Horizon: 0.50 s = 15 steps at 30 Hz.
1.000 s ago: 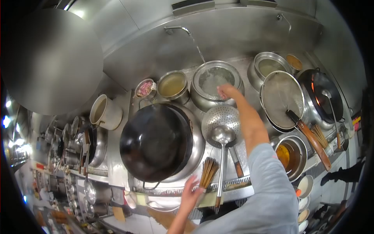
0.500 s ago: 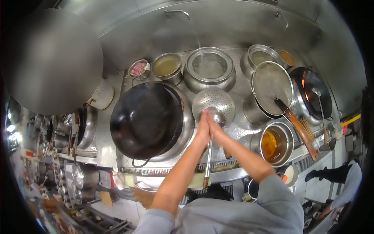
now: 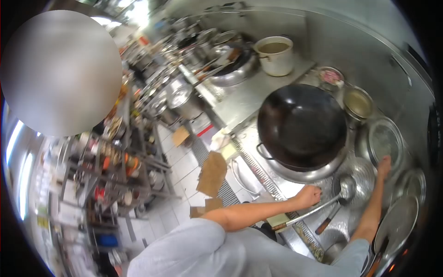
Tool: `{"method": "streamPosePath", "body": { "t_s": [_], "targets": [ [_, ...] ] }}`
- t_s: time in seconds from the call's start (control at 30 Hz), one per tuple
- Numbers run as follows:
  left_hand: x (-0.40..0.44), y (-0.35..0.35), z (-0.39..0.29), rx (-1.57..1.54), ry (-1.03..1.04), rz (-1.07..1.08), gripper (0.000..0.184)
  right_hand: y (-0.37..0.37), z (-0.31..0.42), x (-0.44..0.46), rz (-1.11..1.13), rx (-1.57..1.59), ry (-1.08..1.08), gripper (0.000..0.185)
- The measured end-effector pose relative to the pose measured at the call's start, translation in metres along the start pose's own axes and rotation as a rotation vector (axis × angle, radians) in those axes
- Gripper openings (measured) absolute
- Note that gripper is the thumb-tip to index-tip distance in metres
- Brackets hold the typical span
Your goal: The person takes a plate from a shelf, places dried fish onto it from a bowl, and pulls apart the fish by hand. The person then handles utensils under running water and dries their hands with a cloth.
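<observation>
My left hand [image 3: 308, 196] is curled into a fist with nothing seen in it, beside the long handle of a steel ladle [image 3: 347, 186]. The ladle's bowl lies over a perforated strainer [image 3: 363, 173]. A shorter tool with a wooden handle [image 3: 323, 225] lies next to it. Stretched out to the right, my right hand [image 3: 384, 168] is at the near rim of a wide steel pot of water [image 3: 386, 138]; its fingers are too small and blurred to read. A large black wok [image 3: 302, 127] sits tilted on the burner ahead of my left hand.
Behind the wok stand a bowl of pink pieces [image 3: 331, 76] and a pot of yellowish liquid [image 3: 358, 102]. A tall white pot [image 3: 274, 55] stands on the counter further left. A round mesh strainer [image 3: 397, 221] is at right. Shelves [image 3: 120, 161] and cardboard [image 3: 212, 173] are on the left.
My hands were pressed together above the strainer; now they are apart, the left near the ladle handle, the right out by the water pot. My view has swung left.
</observation>
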<state>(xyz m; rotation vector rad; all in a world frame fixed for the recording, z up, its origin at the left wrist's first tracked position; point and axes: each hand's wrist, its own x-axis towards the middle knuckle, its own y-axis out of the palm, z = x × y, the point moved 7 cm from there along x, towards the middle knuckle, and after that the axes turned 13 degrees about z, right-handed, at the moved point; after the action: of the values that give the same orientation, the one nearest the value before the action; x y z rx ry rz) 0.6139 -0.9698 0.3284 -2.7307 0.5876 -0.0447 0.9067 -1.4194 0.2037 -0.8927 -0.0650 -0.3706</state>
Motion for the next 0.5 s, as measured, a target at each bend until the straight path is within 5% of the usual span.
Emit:
{"method": "streamPosePath", "body": {
  "t_s": [0.1, 0.27, 0.43, 0.5],
  "targets": [
    [-0.026, -0.022, 0.003, 0.111, -0.023, -0.028, 0.022, 0.016, -0.025, 0.043, -0.297, -0.384, -0.203, 0.012],
    [-0.040, -0.035, 0.006, 0.197, 0.022, -0.053, 0.015, 0.029, -0.012, 0.024, 0.799, 1.317, 0.312, 0.007],
    [0.000, -0.014, 0.033, 0.026, 0.002, -0.117, 0.005, -0.041, 0.246, -0.160, 1.024, 0.772, -0.027, 0.007],
    [0.017, -0.004, 0.038, -0.090, -0.047, -0.130, 0.008, 0.006, 0.248, -0.207, 1.059, 0.639, -0.328, 0.006]
  ]
}}
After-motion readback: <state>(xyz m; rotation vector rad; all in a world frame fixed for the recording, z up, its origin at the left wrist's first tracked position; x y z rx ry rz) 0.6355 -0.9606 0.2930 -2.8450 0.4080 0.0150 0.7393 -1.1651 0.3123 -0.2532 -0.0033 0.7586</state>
